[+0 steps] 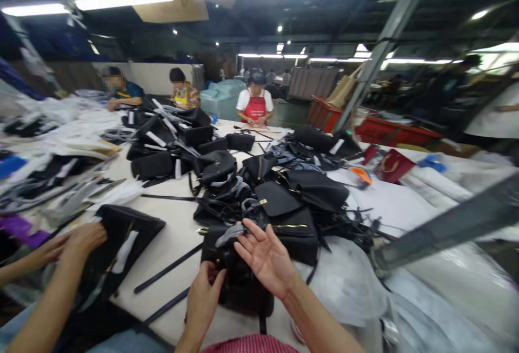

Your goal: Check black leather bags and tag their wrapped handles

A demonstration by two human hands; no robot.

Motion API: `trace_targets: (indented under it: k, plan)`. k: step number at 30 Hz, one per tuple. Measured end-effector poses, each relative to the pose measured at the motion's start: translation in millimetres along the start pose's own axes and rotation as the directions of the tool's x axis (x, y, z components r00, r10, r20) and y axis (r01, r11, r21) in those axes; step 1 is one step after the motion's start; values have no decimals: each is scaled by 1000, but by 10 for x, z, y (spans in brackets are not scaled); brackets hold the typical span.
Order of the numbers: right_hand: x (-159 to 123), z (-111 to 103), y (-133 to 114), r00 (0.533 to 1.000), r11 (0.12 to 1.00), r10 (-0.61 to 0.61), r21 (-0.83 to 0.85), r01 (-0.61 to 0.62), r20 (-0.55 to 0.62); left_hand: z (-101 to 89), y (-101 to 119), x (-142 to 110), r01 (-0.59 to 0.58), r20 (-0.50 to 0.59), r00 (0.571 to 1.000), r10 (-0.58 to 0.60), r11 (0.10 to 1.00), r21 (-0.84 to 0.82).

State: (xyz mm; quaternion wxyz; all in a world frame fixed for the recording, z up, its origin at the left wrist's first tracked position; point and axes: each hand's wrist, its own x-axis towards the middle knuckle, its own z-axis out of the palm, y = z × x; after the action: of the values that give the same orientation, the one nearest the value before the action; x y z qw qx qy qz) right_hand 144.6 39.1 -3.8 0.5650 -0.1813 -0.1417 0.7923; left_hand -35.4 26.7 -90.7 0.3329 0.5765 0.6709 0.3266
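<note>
In front of me on the table sits a black handbag (247,293), partly hidden by my hands. My left hand (205,291) is at its left side, with curled fingers and thumb closed on the bag's edge. A grey wrapping strip (230,234) lies across the bag's top, by the fingertips of my right hand (265,258). That hand is palm up over the bag, its fingers stretched out and holding nothing. Directly behind is another black bag (294,237) with a gold zip, its flap (276,198) carrying a small gold clasp.
At left, a co-worker's hands (83,239) handle another black bag (133,218). Black bags (174,131) are heaped across the table (162,261). Black straps (168,268) lie left of my bag. Clear plastic (344,282) and a slanting metal post (450,223) are at right. Several people sit beyond.
</note>
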Motion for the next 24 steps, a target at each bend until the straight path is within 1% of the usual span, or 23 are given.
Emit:
trace_targets:
  k: [1,3,5,6,7,8,9,10,11,12,13,14,15,16,17,18,19,20,21,22,23,24]
  plan:
    - [3,-16,4,1000,1000,-10,-14,10,3,21,0,31,31,15,999,-31,999,33]
    - [20,-49,3,1000,999,-23,-41,23,6,51,2,126,50,51,997,-56,992,112]
    - [41,-83,-13,999,996,-36,-76,36,3,63,10,228,22,77,996,-33,989,148]
    - [48,-102,-24,999,994,-43,-98,43,1,59,15,267,12,87,996,-24,991,131]
    - [52,-121,-37,999,991,-50,-123,49,-3,46,22,294,20,112,993,-30,996,88]
    - [54,-142,-51,998,987,-57,-151,55,-10,26,29,308,58,150,987,-60,998,15]
    - [55,-164,-64,998,982,-62,-178,58,-18,-1,39,312,137,218,969,-114,987,-89]
    - [56,-187,-78,997,977,-69,-202,62,-28,-32,51,310,260,315,931,-187,943,-207]
    - [57,-208,-92,996,973,-75,-219,65,-39,-62,68,304,413,429,866,-258,852,-321]
    - [56,-226,-106,996,971,-80,-231,67,-48,-88,89,299,569,540,781,-314,715,-407]
    - [50,-242,-123,995,969,-84,-236,70,-48,-107,115,295,695,628,695,-350,549,-464]
    - [36,-256,-144,996,969,-82,-238,72,-35,-116,144,295,777,689,624,-369,391,-494]
    - [9,-272,-171,997,968,-74,-241,70,-9,-113,174,297,817,722,577,-381,265,-513]
    - [-36,-296,-204,998,966,-58,-251,62,23,-100,203,300,823,730,562,-390,179,-539]
    - [-102,-333,-243,998,962,-45,-268,56,48,-80,228,305,816,729,564,-389,122,-566]
    - [-190,-390,-285,998,952,-39,-301,53,54,-55,249,309,807,731,568,-378,82,-585]
    - [-300,-468,-325,999,930,-34,-366,44,32,-30,263,314,801,739,571,-358,47,-596]
    - [-428,-570,-358,998,883,-53,-469,34,-28,-8,272,318,802,752,568,-334,17,-598]
    - [-569,-692,-379,991,797,-72,-603,-9,-110,10,275,322,804,765,561,-315,-10,-594]
    - [-716,-828,-383,972,619,-97,-778,-110,-214,22,275,325,809,776,552,-306,-31,-588]
    - [-861,-972,-367,940,348,-135,-903,-251,-313,31,275,329,810,778,546,-311,-42,-585]
    - [-996,-1114,-329,912,236,-160,-912,-336,-377,37,276,332,807,773,544,-327,-47,-589]
